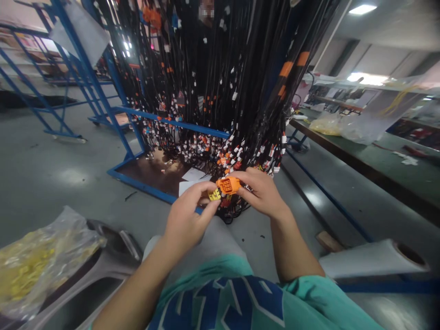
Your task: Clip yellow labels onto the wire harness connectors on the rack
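Between the thumb and fingers of my left hand (190,213) is a small yellow connector piece (214,195). My right hand (261,190) pinches an orange connector housing (228,185), its open face with several cavities turned toward me. The yellow piece sits right at the lower left of the housing; whether the two touch I cannot tell. Behind my hands hangs a dense bundle of black wire harnesses (254,82), with many white and orange connectors at the lower ends.
The harnesses hang on a blue wheeled rack (172,121). At lower left, a plastic bag of yellow pieces (30,270) rests on a grey chair (99,275). To the right stand a green-topped workbench (364,160) and a roll of white film (364,260). A person is partly visible behind the harnesses.
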The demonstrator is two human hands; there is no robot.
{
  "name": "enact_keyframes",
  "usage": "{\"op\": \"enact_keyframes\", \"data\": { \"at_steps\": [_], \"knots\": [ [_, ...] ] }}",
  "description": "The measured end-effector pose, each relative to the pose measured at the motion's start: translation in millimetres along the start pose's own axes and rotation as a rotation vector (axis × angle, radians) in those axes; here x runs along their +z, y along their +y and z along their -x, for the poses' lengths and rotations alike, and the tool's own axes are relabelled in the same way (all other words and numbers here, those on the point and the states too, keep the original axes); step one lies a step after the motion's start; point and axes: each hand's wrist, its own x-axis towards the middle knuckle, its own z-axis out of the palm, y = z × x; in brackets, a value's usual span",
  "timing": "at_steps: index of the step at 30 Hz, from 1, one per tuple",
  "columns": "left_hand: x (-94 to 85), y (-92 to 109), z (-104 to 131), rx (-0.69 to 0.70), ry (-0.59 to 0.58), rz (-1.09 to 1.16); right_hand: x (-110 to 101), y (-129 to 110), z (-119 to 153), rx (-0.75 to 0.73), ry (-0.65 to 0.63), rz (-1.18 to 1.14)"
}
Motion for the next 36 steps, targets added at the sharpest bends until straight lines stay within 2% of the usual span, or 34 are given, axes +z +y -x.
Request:
{"op": "enact_keyframes", "data": {
  "at_steps": [6, 13, 24, 29, 36],
  "knots": [
    [4.2, 4.3, -5.6, 0.137, -0.008, -0.117, 0.9, 0.0, -1.8, -0.025, 0.021, -0.051],
    [6.8, 10.5, -10.2, 0.145, -0.011, -0.063, 0.8, 0.2, -4.9, -0.04, 0.036, -0.123],
    [6.1, 15.9, -14.9, 0.355, -0.04, -0.306, -0.3, 1.1, -8.2, -0.055, 0.011, -0.195],
    [7.7, 14.9, -15.1, 0.314, -0.04, -0.255, 0.2, 0.6, -7.4, -0.057, 0.008, -0.189],
    [15.8, 7.6, -15.9, 0.038, -0.014, 0.136, 1.8, 1.5, -3.9, -0.084, -0.008, -0.128]
  ]
}}
